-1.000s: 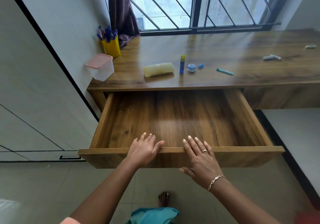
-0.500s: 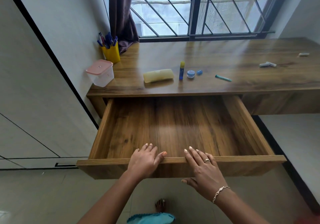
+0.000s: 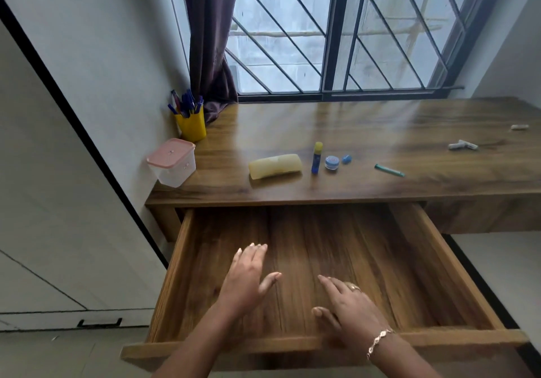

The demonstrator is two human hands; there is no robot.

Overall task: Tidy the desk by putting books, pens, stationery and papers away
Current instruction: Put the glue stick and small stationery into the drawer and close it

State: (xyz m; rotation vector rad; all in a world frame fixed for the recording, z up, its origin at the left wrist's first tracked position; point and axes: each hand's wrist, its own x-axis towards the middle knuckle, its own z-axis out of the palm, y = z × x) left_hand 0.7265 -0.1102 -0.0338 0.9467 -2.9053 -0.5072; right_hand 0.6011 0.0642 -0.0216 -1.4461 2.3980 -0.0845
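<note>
"Pens [image 3: 185, 103] first: where were they?"

"Blue ones stood bunched in a yellow cup [image 3: 191, 127] at the ten o'clock corner of the bench [image 3: 366, 120], by the wall and just beside a dark curtain [image 3: 210, 40]. At seven o'clock from the cup sat a clear box [image 3: 172, 169] with a pink lid, near the front edge."

"And further right?"

"A pale yellow pouch [image 3: 275, 166] lay on its side. At its three o'clock a glue stick [image 3: 317, 157] stood upright, blue with a yellow cap. Just beside that sat a small round jar [image 3: 332, 162] with a blue lid, and a little blue piece [image 3: 346, 159] at the jar's one o'clock; I could not tell what it was. A teal pen [image 3: 389, 170] lay apart at three o'clock from those. Some white pieces [image 3: 463, 145] lay well off toward two o'clock, too small to name."

"The drawer?"

"The drawer [image 3: 322, 345] stood pulled out under the bench, at six o'clock from the pouch."

"And the hands?"

"Both were over the drawer, holding nothing. The left hand [image 3: 247, 278] had straight fingers pointing to twelve o'clock, thumb spread toward three. The right hand [image 3: 348, 304], wearing a ring [image 3: 352, 287] and a bracelet [image 3: 379, 344], had relaxed fingers pointing to ten o'clock. Both were blurred, and I could not tell whether they touched the drawer floor."
</note>
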